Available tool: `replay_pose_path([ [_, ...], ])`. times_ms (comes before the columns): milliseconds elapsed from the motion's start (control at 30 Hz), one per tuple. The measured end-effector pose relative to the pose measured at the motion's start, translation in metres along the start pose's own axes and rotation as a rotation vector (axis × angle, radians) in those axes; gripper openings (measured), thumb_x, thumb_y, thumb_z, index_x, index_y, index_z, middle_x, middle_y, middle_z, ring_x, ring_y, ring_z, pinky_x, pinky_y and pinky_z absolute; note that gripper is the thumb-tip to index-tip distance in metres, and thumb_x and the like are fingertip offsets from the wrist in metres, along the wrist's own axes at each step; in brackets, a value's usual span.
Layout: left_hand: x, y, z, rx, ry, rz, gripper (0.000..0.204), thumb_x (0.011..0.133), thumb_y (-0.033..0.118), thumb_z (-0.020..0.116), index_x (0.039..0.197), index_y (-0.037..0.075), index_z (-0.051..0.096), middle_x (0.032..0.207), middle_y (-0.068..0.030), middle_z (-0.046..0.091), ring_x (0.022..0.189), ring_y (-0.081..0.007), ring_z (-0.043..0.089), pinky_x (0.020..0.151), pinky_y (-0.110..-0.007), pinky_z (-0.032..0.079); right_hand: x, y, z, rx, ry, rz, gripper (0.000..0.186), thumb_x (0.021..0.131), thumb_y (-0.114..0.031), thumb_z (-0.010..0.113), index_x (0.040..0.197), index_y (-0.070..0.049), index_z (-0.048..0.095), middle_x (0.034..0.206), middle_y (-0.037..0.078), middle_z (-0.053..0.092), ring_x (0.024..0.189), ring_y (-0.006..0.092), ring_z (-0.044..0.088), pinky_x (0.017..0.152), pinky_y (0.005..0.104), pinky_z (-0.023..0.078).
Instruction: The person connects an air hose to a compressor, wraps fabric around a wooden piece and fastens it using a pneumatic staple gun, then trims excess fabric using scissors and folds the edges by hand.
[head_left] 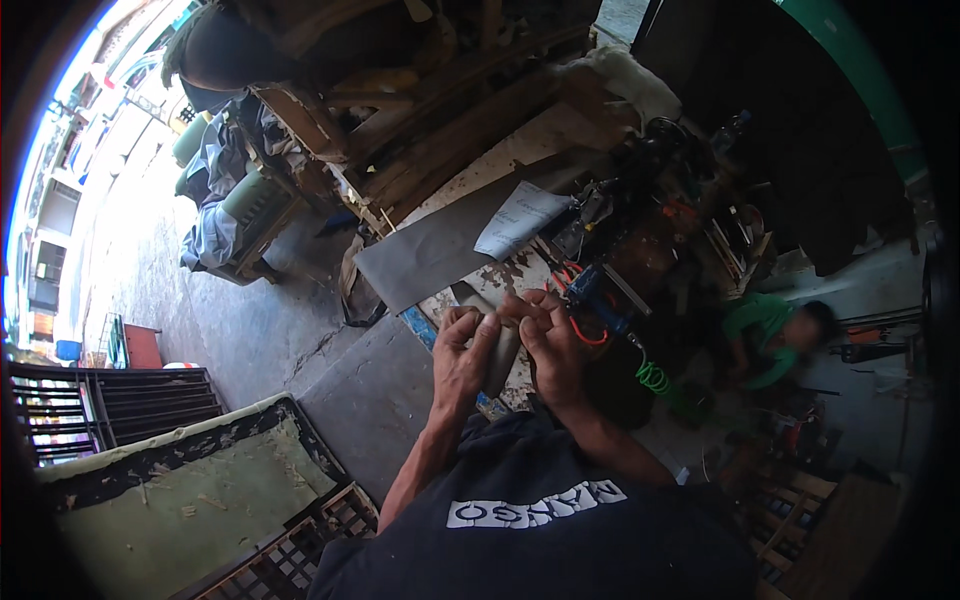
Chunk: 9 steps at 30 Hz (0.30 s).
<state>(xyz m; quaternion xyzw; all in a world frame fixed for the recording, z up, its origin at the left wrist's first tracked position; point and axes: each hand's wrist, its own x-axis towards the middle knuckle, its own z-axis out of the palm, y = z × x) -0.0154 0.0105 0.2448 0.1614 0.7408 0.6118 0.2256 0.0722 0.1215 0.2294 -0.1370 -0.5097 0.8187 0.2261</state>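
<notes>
In front of my body, both hands are raised close together over the near end of a worn table (520, 385). My left hand (463, 352) is closed, with thumb and fingers pinching a narrow grey strip of sheet material (502, 365). My right hand (548, 345) pinches the same strip a little to the right, its fingertips almost meeting the left ones. Part of the strip hangs down between the hands, and the pinched edge is hidden by my fingers. Just beyond lies a wide flat grey sheet (425, 258), with a piece of printed paper (520, 220) on it.
A blue pneumatic tool (600, 290) with an orange hose and a green coiled hose (652, 377) lies right of my hands. Wooden furniture frames (400, 130) stand beyond. A green upholstered panel (200, 495) is at lower left. A person in green (765, 335) crouches at right.
</notes>
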Motion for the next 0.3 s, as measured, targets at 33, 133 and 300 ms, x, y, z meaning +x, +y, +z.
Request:
replay_pose_path([
  [33, 0.000, -0.004, 0.007, -0.047, -0.044, 0.034, 0.029, 0.098, 0.024, 0.059, 0.096, -0.005, 0.065, 0.111, -0.0057, 0.052, 0.103, -0.0145, 0.050, 0.090, -0.029, 0.040, -0.007, 0.006, 0.001, -0.002, 0.006, 0.000, 0.047, 0.102, -0.027, 0.054, 0.137, 0.000, 0.039, 0.133, 0.014, 0.055, 0.121, 0.0160, 0.053, 0.105, 0.0331, 0.042],
  [133, 0.005, -0.015, 0.030, 0.075, -0.044, 0.263, 0.027, 0.094, 0.022, 0.061, 0.100, -0.004, 0.067, 0.114, -0.0126, 0.060, 0.110, -0.0272, 0.056, 0.096, -0.035, 0.043, -0.012, 0.020, -0.011, 0.361, 0.140, 0.206, 0.078, 0.100, -0.063, 0.036, 0.150, -0.003, 0.031, 0.147, 0.014, 0.041, 0.137, 0.0210, 0.038, 0.117, 0.0364, 0.026],
  [300, 0.005, -0.035, 0.084, 0.056, -0.229, 0.409, 0.022, 0.093, 0.016, 0.057, 0.106, 0.000, 0.066, 0.116, -0.0161, 0.064, 0.123, -0.0353, 0.053, 0.109, -0.052, 0.032, -0.026, 0.019, -0.053, 0.741, 0.129, 0.156, 0.070, 0.101, -0.057, 0.042, 0.146, -0.004, 0.038, 0.140, 0.013, 0.047, 0.134, 0.0230, 0.043, 0.116, 0.0401, 0.031],
])
